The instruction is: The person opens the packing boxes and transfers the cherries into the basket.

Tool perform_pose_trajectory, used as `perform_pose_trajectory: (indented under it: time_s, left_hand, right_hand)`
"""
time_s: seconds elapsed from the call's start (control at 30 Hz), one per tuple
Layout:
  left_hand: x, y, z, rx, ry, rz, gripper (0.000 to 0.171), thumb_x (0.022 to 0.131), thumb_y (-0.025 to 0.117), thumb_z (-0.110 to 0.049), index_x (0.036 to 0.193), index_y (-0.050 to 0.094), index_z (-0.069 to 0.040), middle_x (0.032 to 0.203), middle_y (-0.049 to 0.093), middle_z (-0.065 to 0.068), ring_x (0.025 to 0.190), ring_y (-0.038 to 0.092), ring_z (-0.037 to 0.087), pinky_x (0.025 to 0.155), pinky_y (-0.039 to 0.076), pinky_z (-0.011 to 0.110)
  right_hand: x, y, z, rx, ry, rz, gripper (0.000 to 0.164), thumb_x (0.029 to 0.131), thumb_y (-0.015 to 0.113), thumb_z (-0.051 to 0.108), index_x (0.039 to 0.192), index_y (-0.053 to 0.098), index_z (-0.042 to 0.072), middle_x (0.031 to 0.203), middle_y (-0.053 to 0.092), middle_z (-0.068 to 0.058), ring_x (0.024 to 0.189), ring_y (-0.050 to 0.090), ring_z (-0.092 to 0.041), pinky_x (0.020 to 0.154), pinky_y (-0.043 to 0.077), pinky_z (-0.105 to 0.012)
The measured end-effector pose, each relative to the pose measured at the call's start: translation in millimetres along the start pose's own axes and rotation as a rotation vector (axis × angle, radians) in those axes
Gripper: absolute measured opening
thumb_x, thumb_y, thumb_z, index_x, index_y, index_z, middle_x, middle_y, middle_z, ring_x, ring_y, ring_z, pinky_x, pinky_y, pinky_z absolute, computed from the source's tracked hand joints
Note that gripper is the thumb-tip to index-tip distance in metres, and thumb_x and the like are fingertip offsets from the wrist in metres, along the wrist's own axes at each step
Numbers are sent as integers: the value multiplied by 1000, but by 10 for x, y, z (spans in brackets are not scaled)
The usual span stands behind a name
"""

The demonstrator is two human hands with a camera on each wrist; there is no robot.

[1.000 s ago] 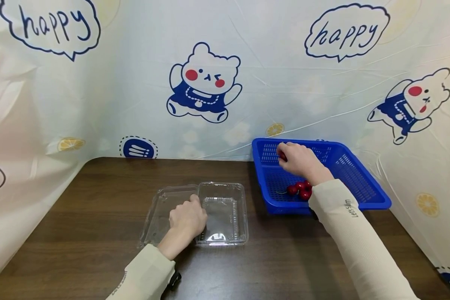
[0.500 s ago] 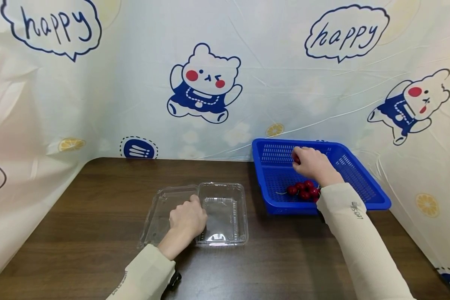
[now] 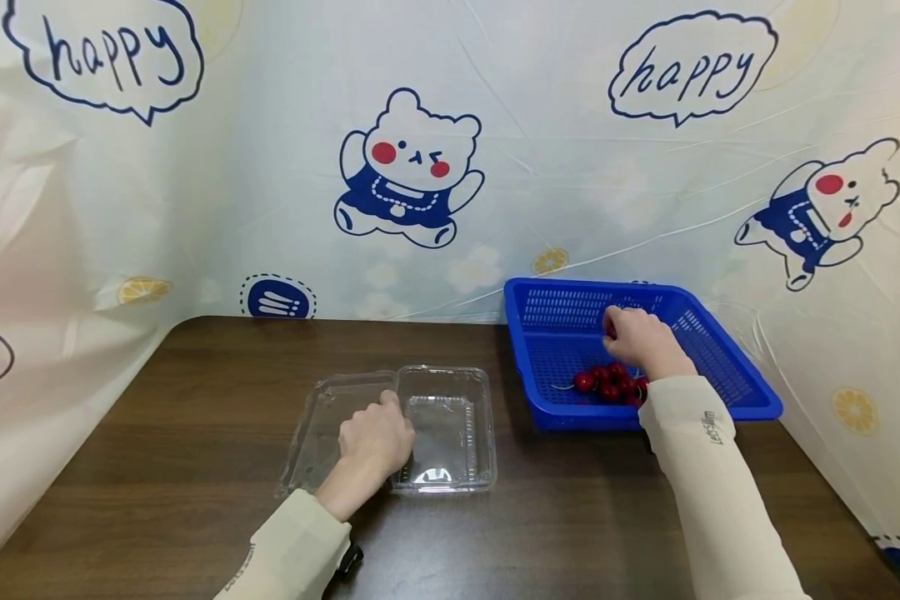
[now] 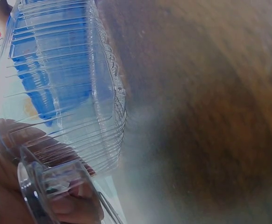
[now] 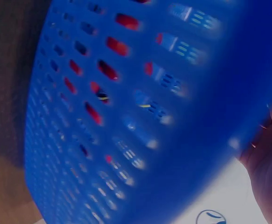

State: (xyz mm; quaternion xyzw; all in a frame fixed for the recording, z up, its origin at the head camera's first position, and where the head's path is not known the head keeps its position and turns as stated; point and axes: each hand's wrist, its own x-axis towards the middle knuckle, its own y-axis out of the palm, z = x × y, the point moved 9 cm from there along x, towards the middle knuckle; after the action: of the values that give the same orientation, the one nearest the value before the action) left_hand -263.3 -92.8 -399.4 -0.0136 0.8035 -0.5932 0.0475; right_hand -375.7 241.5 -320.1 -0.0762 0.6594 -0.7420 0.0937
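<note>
On the left, my left hand [image 3: 378, 435] grips the clear plastic clamshell box [image 3: 482, 433] at the fold between lid and base. The box lies opened out, with nothing in its base. In the left wrist view, fingers [image 4: 63, 149] show through the ribbed plastic wall. Over the blue basket [image 3: 570, 414], my right hand [image 3: 645, 340] holds at least one dark red cherry [image 3: 610, 327], mostly hidden by the fingers. Below it, several cherries [image 3: 607, 390] with stems lie near the basket's front. The right wrist view shows the basket's slotted side [image 5: 122, 154] with red behind it.
Both containers stand on a dark brown wooden table [image 3: 195, 442]. A strip of tabletop separates the box from the basket. Behind the table hangs a pale curtain [image 3: 270, 167] with printed bears, close to the basket's back rim.
My right hand has moved right and slightly toward me and lower over the basket, still holding a cherry. More of the cherry pile shows. The left hand and the box have stayed put.
</note>
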Motion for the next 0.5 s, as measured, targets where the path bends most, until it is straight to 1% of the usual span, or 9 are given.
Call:
perform_pose_trajectory:
  time_s: [0.1,0.23,0.5]
  left_hand:
    - [1,-1,3,-7,3,-7,22,89,49,-21,92,50,1,84,71,27,73,66,44,55,51,53]
    - [2,-8,0,-9,7,-14,21,88,50,-21,91,50,0,84,71,27,72,66,44,54,51,53]
    - [1,-1,6,-9,8,-13,23,89,50,-22,93,51,1,85,71,27,73,67,44,56,51,53]
  right_hand:
    - [-16,52,-19,9,8,27,21,88,62,11,104,58,-2,91,66,-21,73,57,-31,70,53,-53]
    - [-32,106,-63,3,11,35,22,88,63,12,104,59,-2,91,66,-21,73,59,-31,71,53,-54]
    - [-30,210,-132,-1,27,75,26,88,64,14,108,59,-2,91,67,-21,73,59,-31,73,54,-56]
